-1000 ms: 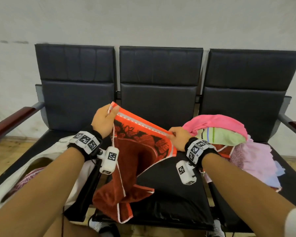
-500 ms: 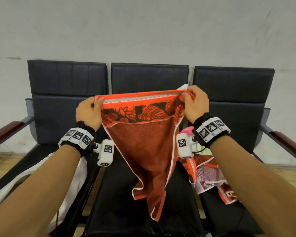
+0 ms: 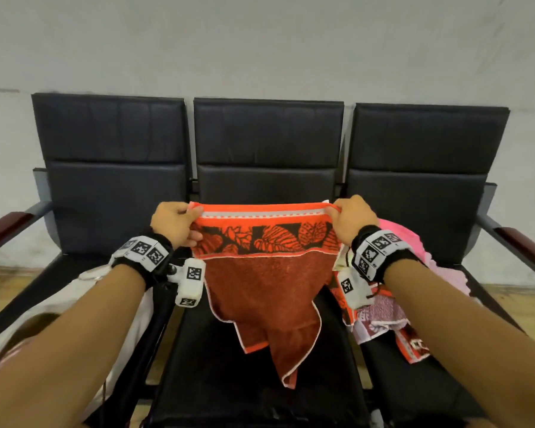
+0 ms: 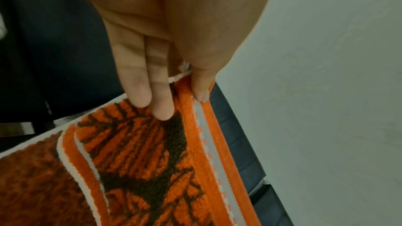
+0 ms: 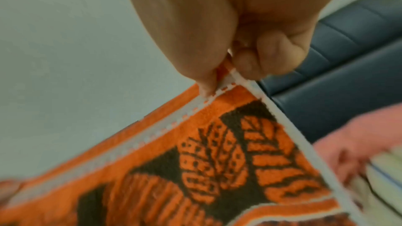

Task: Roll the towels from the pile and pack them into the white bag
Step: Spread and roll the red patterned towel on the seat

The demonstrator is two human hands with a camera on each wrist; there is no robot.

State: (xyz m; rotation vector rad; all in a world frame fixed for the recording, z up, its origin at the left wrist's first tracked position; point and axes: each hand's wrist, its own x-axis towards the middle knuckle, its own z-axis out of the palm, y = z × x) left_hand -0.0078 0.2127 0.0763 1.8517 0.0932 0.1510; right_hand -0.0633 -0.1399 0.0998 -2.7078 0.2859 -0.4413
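Left hand (image 3: 175,222) and right hand (image 3: 351,219) pinch the top corners of an orange terry towel (image 3: 264,273), its leaf-patterned border taut above the padded black bench (image 3: 260,393).

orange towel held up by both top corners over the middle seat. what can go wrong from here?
1. Both hands, left and right, only pinch the towel at its hem corners; a slip would drop that side.
2. Its lower part hangs bunched and uneven, so laid down like this it may roll crooked.
3. The pile sits right beside the right hand, one piece hanging at the seat's front edge; a swing of the towel could drag it off.
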